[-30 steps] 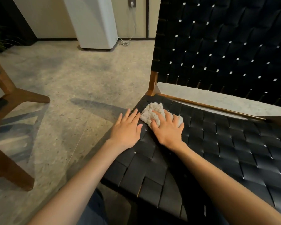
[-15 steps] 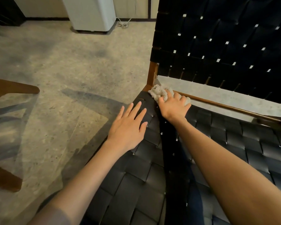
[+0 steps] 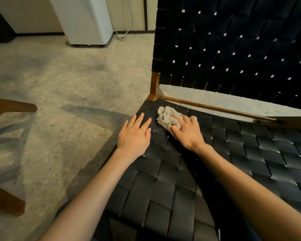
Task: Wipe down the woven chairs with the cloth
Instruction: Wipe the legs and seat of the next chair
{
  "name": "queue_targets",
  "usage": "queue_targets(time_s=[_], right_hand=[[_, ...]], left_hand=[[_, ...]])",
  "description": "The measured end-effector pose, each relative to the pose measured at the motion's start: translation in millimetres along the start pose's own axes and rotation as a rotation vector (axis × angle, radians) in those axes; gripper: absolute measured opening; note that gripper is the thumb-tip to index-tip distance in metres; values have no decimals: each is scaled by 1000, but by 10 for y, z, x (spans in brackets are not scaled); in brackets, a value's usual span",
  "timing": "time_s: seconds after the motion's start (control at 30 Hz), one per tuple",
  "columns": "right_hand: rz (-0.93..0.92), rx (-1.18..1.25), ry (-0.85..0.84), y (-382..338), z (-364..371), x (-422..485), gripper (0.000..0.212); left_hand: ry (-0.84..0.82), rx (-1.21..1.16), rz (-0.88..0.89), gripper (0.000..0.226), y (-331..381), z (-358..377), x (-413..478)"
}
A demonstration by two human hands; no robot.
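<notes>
A chair with a black woven seat (image 3: 233, 153) and a black woven backrest (image 3: 233, 49) on a brown wooden frame (image 3: 155, 86) fills the right of the head view. A crumpled beige cloth (image 3: 167, 117) lies on the seat near its back left corner. My right hand (image 3: 188, 131) grips the cloth and presses it onto the weave, covering its right part. My left hand (image 3: 135, 134) rests flat on the seat's left edge, fingers straight and spread, a little left of the cloth.
Speckled stone floor (image 3: 68, 87) stretches to the left. Brown wooden legs of another chair (image 3: 12, 105) stand at the left edge. A white appliance (image 3: 87, 20) with a coiled cable (image 3: 120, 36) stands by the far wall.
My right hand pushed the cloth up to the seat's back corner by the frame, then drew it back a little toward me. My left hand stayed flat on the seat's left edge.
</notes>
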State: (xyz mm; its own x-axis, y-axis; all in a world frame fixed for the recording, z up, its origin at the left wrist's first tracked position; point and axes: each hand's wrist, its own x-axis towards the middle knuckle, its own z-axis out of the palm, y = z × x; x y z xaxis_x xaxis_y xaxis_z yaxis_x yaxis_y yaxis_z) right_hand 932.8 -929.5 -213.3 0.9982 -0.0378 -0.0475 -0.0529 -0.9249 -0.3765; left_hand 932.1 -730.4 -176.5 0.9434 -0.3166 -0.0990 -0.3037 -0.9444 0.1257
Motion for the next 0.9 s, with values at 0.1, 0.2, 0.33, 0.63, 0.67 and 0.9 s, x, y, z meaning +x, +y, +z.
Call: queue_targets(time_s=[0.1,0.2,0.33,0.63,0.67,0.9], right_hand=[[-65,40,-7,-93,-73,-406,45],[-134,94,-40,-255,-180,-841,40],[-200,92,-90,-493,-312,-1406,50],[-256,-21,-88,-572,-437,-2173,56],[-242,-42,-68,-516,-448,-2220,55],[-81,-110,-15,-381,-408,-2228,65]], left_hand=[[-13,-36,16,48,-63,-53,-158],[3,-57,34,48,-80,-101,-286],[3,-63,59,46,-59,-134,-379],[34,-68,78,42,-6,-174,-438],[32,-67,76,42,-2,-175,-447],[35,21,47,45,146,-114,-481]])
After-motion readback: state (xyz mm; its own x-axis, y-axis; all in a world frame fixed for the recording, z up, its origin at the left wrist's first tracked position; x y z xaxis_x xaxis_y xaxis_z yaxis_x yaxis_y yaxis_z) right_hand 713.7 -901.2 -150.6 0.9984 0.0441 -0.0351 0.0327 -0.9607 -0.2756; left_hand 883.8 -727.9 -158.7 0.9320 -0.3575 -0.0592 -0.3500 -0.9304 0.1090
